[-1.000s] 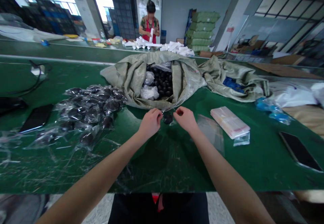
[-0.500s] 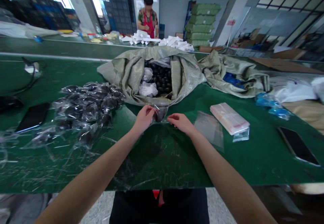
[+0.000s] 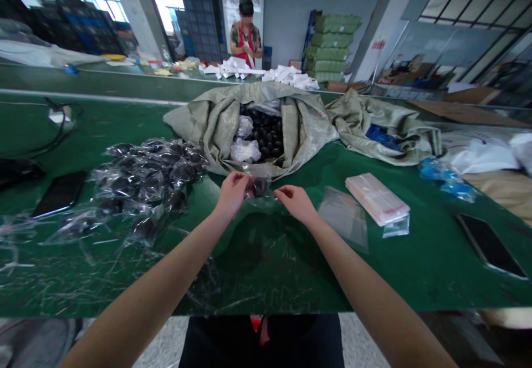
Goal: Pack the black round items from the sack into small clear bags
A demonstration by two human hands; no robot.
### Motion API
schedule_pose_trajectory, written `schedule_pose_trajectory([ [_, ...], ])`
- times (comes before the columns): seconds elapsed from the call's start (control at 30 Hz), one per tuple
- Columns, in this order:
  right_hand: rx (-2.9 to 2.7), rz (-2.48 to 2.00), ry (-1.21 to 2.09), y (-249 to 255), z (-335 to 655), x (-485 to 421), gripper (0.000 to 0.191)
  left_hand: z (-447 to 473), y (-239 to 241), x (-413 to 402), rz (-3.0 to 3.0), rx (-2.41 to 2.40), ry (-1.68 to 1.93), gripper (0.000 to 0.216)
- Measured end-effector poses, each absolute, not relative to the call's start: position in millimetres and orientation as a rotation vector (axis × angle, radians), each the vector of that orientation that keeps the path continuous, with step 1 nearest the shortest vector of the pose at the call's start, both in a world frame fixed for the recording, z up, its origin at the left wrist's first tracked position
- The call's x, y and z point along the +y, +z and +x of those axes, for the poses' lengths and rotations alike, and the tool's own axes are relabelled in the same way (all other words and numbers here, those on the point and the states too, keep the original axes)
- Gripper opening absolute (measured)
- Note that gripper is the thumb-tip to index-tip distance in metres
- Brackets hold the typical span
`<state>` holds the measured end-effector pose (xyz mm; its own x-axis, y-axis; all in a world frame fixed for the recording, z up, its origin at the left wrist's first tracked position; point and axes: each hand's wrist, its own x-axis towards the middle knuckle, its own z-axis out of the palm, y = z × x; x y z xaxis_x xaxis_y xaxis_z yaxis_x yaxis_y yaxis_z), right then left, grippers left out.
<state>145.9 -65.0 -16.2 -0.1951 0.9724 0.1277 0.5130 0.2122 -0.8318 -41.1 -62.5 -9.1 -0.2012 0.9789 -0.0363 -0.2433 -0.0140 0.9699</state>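
Observation:
A clear plastic bag [image 3: 266, 197] with a dark rounded object [image 3: 260, 186] inside is up off the green table, between my two hands. My left hand [image 3: 233, 193] pinches the bag's left side between thumb and fingers. On the other side, the closed fingertips of my right hand [image 3: 296, 202] are at the bag's right edge; the film there is thin and hard to make out. Just beyond is an open woven sack [image 3: 199, 116] holding many black egg-shaped pieces [image 3: 270, 135] and some crumpled plastic. Left of my hands lies a heap of bagged dark pieces [image 3: 152, 174].
Flat clear bags [image 3: 343, 218] and a stack of bags [image 3: 377, 199] lie right of my hands. Phones rest at left [image 3: 60, 193] and right [image 3: 490, 245]. A second sack [image 3: 378, 118] holds blue items. Across the table stands a person [image 3: 246, 35] behind white pieces.
The bagged piece has shifted and turned slightly between my hands, its film now spread toward the right fingertips. The view has tilted a little. The person opposite has brought their hands together.

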Motion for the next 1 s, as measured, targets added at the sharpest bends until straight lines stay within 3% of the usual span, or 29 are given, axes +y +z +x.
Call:
schedule_pose_trajectory([
  [0.43, -1.772, -1.375, 0.948, -24.9, 142.0, -70.4, 0.023, -44.5, -1.8, -65.3, 0.86, 1.175, 1.551, 0.017],
  [0.57, -1.698, -1.311, 0.781, -9.1, 140.6, -67.3, 0.028, -40.8, -0.7, -69.9, 0.94, 1.13, 1.523, 0.018],
  [0.73, -1.645, -1.272, 0.638, 4.9, 135.7, -52.5, 0.02, -36.1, 4.0, -73.7, 1.059, 1.136, 1.502, 0.018],
  [1.0, -1.543, -1.2, 0.827, -3.4, 136.1, -31.0, 0.018, -35.3, 10.3, -78.2, 1.097, 1.108, 1.481, 0.019],
])
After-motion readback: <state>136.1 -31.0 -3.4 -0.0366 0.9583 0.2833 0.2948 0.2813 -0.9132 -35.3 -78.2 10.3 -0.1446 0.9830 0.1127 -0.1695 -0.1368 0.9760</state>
